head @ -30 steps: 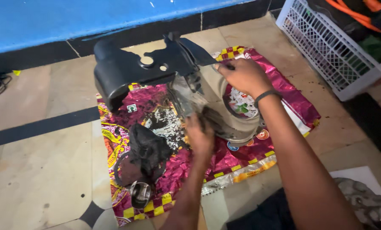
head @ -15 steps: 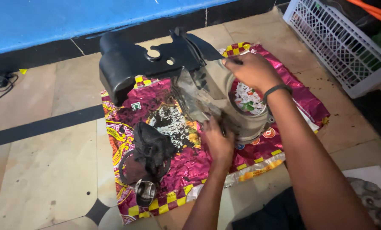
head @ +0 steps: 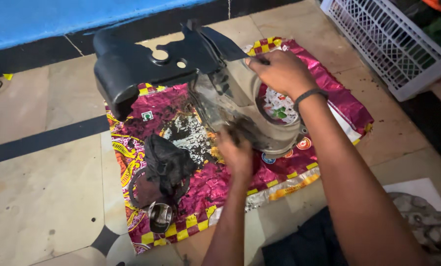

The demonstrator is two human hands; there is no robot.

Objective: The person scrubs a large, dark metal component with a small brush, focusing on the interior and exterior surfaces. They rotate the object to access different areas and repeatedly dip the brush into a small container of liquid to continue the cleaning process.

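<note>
Right hand (head: 282,71), fingers curled and clamped over the upper rim of a grimy, greyish metal engine housing with a round open mouth (head: 252,116), held tilted above a crinkled magenta foil wrapper with yellow checks (head: 205,182) spread on the pale tiled floor (head: 38,197). Left hand (head: 237,152), nearer the body, pressed against the lower front face of that housing with fingers bunched; whether pinching a rag or only rubbing, impossible to tell. Housing lying up and away from the left hand, directly under the right; long axis running from the black moulded plastic cover (head: 141,66) at the far left across to the round mouth at the right. Crumpled black cloth (head: 168,160) and a small shiny metal cup (head: 160,216) lower left on the foil, well apart from both hands. White lattice plastic basket (head: 388,44) far right.
</note>
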